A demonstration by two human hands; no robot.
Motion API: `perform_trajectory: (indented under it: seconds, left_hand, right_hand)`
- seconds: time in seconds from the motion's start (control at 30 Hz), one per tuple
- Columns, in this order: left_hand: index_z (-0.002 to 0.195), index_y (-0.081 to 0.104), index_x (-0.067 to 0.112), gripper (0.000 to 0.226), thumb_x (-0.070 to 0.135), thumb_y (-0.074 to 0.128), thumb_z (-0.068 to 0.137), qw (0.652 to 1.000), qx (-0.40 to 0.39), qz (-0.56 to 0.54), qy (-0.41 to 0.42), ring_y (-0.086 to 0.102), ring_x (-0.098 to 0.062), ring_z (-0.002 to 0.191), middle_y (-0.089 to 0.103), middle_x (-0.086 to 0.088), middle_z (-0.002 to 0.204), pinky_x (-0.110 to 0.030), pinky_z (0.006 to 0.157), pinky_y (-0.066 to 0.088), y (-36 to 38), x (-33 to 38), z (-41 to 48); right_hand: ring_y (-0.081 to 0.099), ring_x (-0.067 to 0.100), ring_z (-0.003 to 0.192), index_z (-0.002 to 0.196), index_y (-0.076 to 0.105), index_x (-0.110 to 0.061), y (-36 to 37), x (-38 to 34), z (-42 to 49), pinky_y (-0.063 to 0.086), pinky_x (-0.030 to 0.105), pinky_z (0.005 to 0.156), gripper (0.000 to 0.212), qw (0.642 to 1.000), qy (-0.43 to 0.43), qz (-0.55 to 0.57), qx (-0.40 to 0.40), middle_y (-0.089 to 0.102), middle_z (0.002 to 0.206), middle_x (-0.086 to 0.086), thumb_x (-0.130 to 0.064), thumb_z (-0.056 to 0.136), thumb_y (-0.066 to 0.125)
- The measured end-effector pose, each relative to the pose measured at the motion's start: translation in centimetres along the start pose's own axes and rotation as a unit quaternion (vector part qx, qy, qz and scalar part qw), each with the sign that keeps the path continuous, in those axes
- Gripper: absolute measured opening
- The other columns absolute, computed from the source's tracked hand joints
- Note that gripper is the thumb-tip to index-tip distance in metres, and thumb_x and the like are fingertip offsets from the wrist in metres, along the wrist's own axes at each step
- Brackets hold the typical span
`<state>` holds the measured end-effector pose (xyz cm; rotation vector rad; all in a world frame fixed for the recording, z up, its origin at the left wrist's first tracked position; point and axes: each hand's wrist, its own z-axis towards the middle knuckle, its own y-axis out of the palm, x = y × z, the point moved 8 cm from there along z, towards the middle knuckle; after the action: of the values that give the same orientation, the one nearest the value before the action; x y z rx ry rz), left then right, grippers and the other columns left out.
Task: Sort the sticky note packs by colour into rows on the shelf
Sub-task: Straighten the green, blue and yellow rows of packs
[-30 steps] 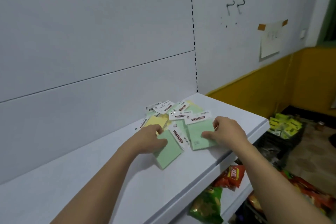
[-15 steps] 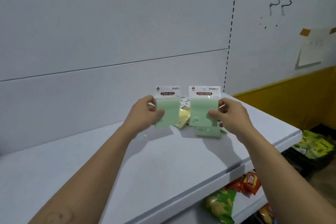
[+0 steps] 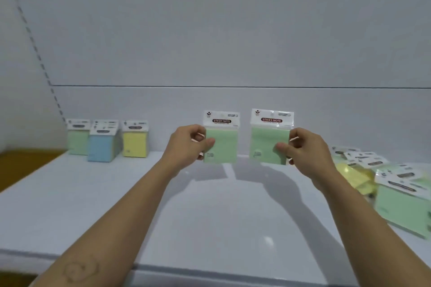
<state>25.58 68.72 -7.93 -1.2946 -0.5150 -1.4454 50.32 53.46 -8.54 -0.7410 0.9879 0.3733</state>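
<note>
My left hand [image 3: 186, 144] pinches a green sticky note pack [image 3: 221, 140] by its left edge and holds it upright above the white shelf [image 3: 210, 212]. In my right hand [image 3: 303, 149] a second green pack [image 3: 268, 140] is pinched by its right edge, upright beside the first. At the shelf's back left stand a green pack [image 3: 78, 137], a blue pack [image 3: 102, 142] and a yellow pack [image 3: 135, 140], leaning on the back panel. A loose heap of green and yellow packs [image 3: 391, 184] lies at the right.
The shelf's front edge [image 3: 210, 270] runs across the bottom. A white back panel [image 3: 210, 30] rises behind the shelf, with a slotted upright [image 3: 39, 58] at the left. An orange wall strip [image 3: 25, 165] shows at the far left.
The view has swung left along the shelf. Both hands carried their green packs leftward, away from the heap, and the standing green, blue and yellow packs have come into view.
</note>
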Motion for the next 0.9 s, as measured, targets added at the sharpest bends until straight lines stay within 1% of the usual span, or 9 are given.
perform_trajectory:
  seconds: [0.1,0.2,0.4,0.53,0.6,0.7,0.77,0.83,0.9]
  left_hand:
    - [0.080,0.060,0.014,0.012,0.010,0.071,0.082,0.999,0.034,0.010,-0.026,0.059,-0.020,0.063,0.055,-0.003,0.070,-0.030,0.057,0.055,-4.4,-1.9,-0.5]
    - [0.079,0.060,0.015,0.014,0.008,0.071,0.082,0.997,0.069,0.015,-0.044,0.059,-0.021,0.063,0.058,-0.006,0.071,-0.032,0.058,0.056,-8.5,-3.7,-1.1]
    - [0.087,0.062,0.018,0.016,0.008,0.073,0.081,0.990,0.123,0.006,-0.067,0.062,-0.021,0.066,0.061,-0.005,0.073,-0.033,0.062,0.057,-16.1,-7.5,-1.3]
    - [0.094,0.064,0.015,0.017,0.009,0.074,0.081,0.988,0.138,0.014,-0.073,0.061,-0.019,0.064,0.062,-0.003,0.073,-0.029,0.059,0.057,-21.1,-10.3,-0.7]
    - [0.094,0.064,0.015,0.018,0.009,0.075,0.080,0.987,0.142,0.014,-0.073,0.061,-0.019,0.063,0.063,-0.005,0.073,-0.028,0.059,0.058,-23.6,-11.6,0.0]
    - [0.087,0.062,0.021,0.021,0.006,0.075,0.079,0.987,0.141,0.005,-0.081,0.062,-0.019,0.063,0.063,-0.005,0.073,-0.033,0.062,0.059,-27.3,-13.9,0.9]
    - [0.084,0.061,0.022,0.022,0.004,0.074,0.079,0.988,0.133,-0.001,-0.083,0.062,-0.019,0.063,0.063,-0.006,0.072,-0.033,0.061,0.057,-29.6,-15.4,1.7]
    - [0.083,0.061,0.022,0.023,0.003,0.073,0.080,0.989,0.125,-0.004,-0.083,0.062,-0.019,0.064,0.064,-0.007,0.074,-0.033,0.061,0.056,-31.8,-16.7,2.5]
    - [0.082,0.060,0.022,0.023,0.001,0.072,0.081,0.988,0.123,-0.011,-0.087,0.062,-0.021,0.066,0.065,-0.009,0.075,-0.036,0.064,0.055,-33.8,-18.1,3.4]
  right_hand:
    - [0.065,0.033,0.077,0.079,0.064,-0.019,4.4,-1.5,0.1,0.055,0.048,0.072,0.013,0.999,-0.010,0.015,-0.041,0.068,0.077,0.009,-0.017,0.076,0.077]
    - [0.066,0.031,0.076,0.079,0.064,-0.020,8.4,-2.8,0.1,0.056,0.048,0.072,0.013,0.997,-0.015,0.023,-0.072,0.068,0.076,0.010,-0.016,0.076,0.076]
    - [0.066,0.029,0.075,0.078,0.064,-0.020,15.7,-6.4,0.2,0.056,0.045,0.071,0.013,0.994,-0.026,0.023,-0.103,0.068,0.073,0.007,-0.016,0.077,0.076]
    - [0.065,0.025,0.073,0.078,0.063,-0.021,21.4,-8.9,-0.1,0.056,0.043,0.071,0.013,0.993,-0.032,0.018,-0.113,0.068,0.073,0.003,-0.016,0.078,0.075]
    - [0.064,0.021,0.070,0.079,0.063,-0.021,24.2,-10.0,-0.3,0.056,0.041,0.071,0.013,0.993,-0.032,0.016,-0.113,0.067,0.072,0.001,-0.015,0.078,0.075]
    - [0.064,0.020,0.071,0.081,0.064,-0.021,28.6,-11.5,-0.6,0.055,0.040,0.070,0.012,0.993,-0.025,0.004,-0.119,0.069,0.073,0.001,-0.015,0.079,0.074]
    - [0.064,0.019,0.071,0.084,0.064,-0.020,31.6,-12.6,-0.7,0.054,0.039,0.068,0.011,0.993,-0.023,-0.002,-0.119,0.070,0.075,0.001,-0.016,0.080,0.074]
    - [0.064,0.016,0.070,0.086,0.064,-0.020,34.3,-13.9,-1.0,0.052,0.034,0.064,0.010,0.993,-0.025,-0.004,-0.117,0.071,0.077,0.000,-0.016,0.081,0.073]
    - [0.064,0.015,0.070,0.087,0.065,-0.019,36.9,-14.9,-1.2,0.049,0.029,0.061,0.010,0.993,-0.026,-0.005,-0.118,0.071,0.079,0.000,-0.016,0.082,0.072]
